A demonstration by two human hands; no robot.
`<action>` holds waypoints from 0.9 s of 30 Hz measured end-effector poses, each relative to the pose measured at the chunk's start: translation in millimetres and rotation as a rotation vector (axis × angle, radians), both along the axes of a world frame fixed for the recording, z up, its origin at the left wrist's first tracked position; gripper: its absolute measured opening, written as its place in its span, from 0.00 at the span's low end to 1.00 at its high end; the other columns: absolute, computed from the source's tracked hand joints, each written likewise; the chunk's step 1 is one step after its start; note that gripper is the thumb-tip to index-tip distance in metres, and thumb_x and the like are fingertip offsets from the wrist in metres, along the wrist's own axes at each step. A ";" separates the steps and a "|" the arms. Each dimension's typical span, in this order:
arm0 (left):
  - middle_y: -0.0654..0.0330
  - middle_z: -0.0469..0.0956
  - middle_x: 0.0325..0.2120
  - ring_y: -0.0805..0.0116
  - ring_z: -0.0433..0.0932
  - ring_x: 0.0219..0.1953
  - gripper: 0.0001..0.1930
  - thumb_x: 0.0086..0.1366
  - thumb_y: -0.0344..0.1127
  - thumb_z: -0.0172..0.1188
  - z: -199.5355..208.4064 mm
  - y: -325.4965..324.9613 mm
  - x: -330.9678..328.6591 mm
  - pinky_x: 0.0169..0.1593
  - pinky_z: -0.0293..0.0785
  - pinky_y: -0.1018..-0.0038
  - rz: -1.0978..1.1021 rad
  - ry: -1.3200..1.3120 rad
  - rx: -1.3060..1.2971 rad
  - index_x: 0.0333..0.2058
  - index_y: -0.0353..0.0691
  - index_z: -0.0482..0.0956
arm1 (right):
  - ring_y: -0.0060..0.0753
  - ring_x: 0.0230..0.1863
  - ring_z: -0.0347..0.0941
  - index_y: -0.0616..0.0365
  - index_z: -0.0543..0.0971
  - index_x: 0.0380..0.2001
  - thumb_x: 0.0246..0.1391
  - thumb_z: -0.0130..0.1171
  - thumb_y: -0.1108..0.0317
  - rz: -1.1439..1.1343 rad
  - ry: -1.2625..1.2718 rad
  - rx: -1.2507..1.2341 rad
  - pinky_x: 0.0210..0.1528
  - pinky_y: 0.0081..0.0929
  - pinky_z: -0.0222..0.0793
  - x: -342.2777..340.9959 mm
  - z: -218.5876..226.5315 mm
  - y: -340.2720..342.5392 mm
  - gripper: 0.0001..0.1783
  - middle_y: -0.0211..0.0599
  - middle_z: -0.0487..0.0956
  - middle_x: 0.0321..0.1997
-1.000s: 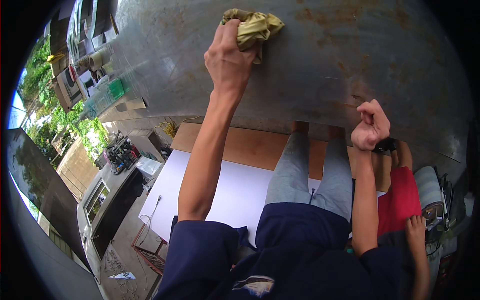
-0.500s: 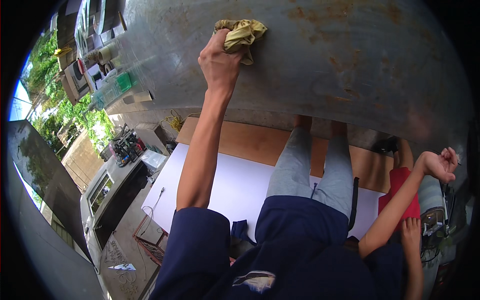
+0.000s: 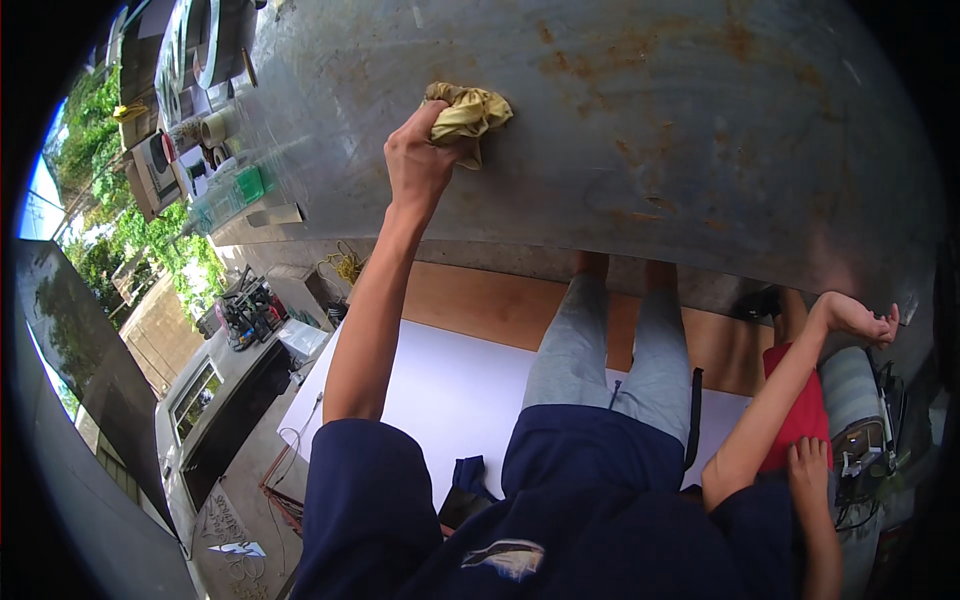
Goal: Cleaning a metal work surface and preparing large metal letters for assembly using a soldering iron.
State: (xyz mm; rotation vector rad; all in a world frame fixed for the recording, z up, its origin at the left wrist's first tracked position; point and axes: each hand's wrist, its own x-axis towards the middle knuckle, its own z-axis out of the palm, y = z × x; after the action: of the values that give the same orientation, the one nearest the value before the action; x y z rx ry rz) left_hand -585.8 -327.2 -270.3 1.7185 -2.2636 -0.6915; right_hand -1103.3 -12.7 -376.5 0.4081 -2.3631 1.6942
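The big curved metal sheet (image 3: 640, 140), grey and freckled with rust, fills the upper part of the view and serves as the landmark here.

Off its left edge, a clutter of boxes and tape rolls (image 3: 190, 140) sits on a surface, with green foliage beyond. Below the sheet's left end lie a dark machine (image 3: 245, 310) and a white board (image 3: 450, 390) on the floor.

The left hand (image 3: 420, 165) reaches up against the sheet's upper middle, fingers clenched round a crumpled yellow cloth (image 3: 468, 112) that presses on the metal just right of the knuckles. The cloth lies on a smooth grey patch; the nearest rust streaks run to its right and above.

To wipe well from here, I judge the cloth should stay flat under the palm, not balled, so that more of it meets the metal. Firm, overlapping strokes toward the rusty blotches on the right would cover the sheet evenly, and a fresh fold of the cloth once one face is soiled would keep the dirt from smearing.

Below the sheet's lower edge stand the person's grey-trousered legs (image 3: 610, 350). Further right, under the sheet's lower right corner, the right hand (image 3: 862, 320) hangs free, fingers loosely curled and grasping nothing. Beside that arm a second person in red (image 3: 800, 420) shows partly.
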 end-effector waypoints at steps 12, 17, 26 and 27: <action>0.49 0.82 0.30 0.52 0.81 0.34 0.18 0.51 0.40 0.70 -14.2 -32.8 37.9 0.38 0.74 0.64 0.247 -0.099 -0.172 0.38 0.38 0.78 | 0.31 0.26 0.67 0.67 0.77 0.20 0.60 0.24 0.36 0.028 -0.078 -0.019 0.31 0.23 0.63 -2.8 -7.5 -2.3 0.45 0.42 0.78 0.25; 0.51 0.76 0.43 0.49 0.76 0.44 0.23 0.53 0.44 0.71 -13.4 -22.3 73.6 0.46 0.72 0.63 0.629 -0.048 -0.220 0.43 0.37 0.75 | 0.31 0.27 0.68 0.67 0.77 0.20 0.59 0.23 0.36 0.035 -0.097 -0.017 0.31 0.24 0.64 -3.6 -13.1 -0.9 0.46 0.43 0.78 0.25; 0.64 0.68 0.52 0.57 0.65 0.52 0.15 0.51 0.37 0.68 23.3 -17.9 64.9 0.55 0.64 0.64 -0.263 -0.624 -0.449 0.40 0.58 0.82 | 0.32 0.28 0.69 0.67 0.77 0.21 0.59 0.22 0.36 0.062 -0.104 0.018 0.33 0.24 0.65 -2.2 -26.6 4.6 0.46 0.44 0.78 0.25; 0.65 0.69 0.52 0.57 0.66 0.51 0.13 0.51 0.37 0.68 21.1 -27.0 68.5 0.55 0.65 0.63 -0.427 -0.540 -0.464 0.38 0.57 0.83 | 0.32 0.28 0.69 0.67 0.77 0.21 0.59 0.22 0.36 0.062 -0.103 0.022 0.33 0.24 0.66 -1.8 -28.1 4.9 0.46 0.44 0.78 0.25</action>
State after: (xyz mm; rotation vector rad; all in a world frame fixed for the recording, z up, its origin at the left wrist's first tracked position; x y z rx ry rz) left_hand -517.3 -354.2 -249.2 1.3117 -2.8849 0.2834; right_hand -1105.0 -7.8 -404.6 0.4114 -2.4677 1.7575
